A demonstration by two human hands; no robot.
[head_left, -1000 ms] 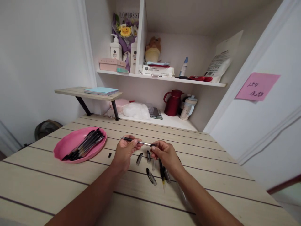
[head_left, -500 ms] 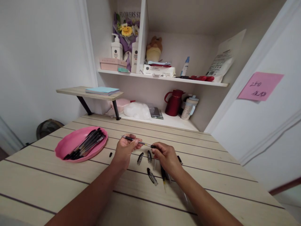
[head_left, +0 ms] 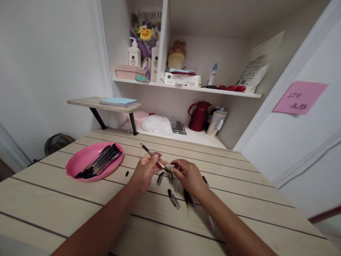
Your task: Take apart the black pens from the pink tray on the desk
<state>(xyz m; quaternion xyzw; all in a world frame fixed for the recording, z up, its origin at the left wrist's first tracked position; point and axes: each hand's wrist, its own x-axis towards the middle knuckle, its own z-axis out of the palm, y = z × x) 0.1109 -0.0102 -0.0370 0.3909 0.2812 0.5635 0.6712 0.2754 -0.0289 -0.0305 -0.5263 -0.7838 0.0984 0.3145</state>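
My left hand (head_left: 146, 170) pinches a thin black pen (head_left: 152, 155) that points up and away to the left. My right hand (head_left: 186, 175) is closed beside the pen's lower end, fingertips at a small dark part I cannot make out. Several loose pen caps and barrels (head_left: 173, 198) lie on the wooden table (head_left: 53, 199) under and between my hands. A tiny black piece (head_left: 127, 174) lies left of my left hand.
A pink oval dish (head_left: 77, 163) holding several black pens (head_left: 99, 163) sits at the table's left. Behind are a small raised shelf (head_left: 103, 104) with a blue notebook, a red jug (head_left: 198, 116), a cup, and wall shelves with bottles. A pink note (head_left: 299, 97) hangs on the right.
The pen has tilted from nearly level to steeply slanted, its tip now raised up-left. My right hand has dropped lower toward the table parts.
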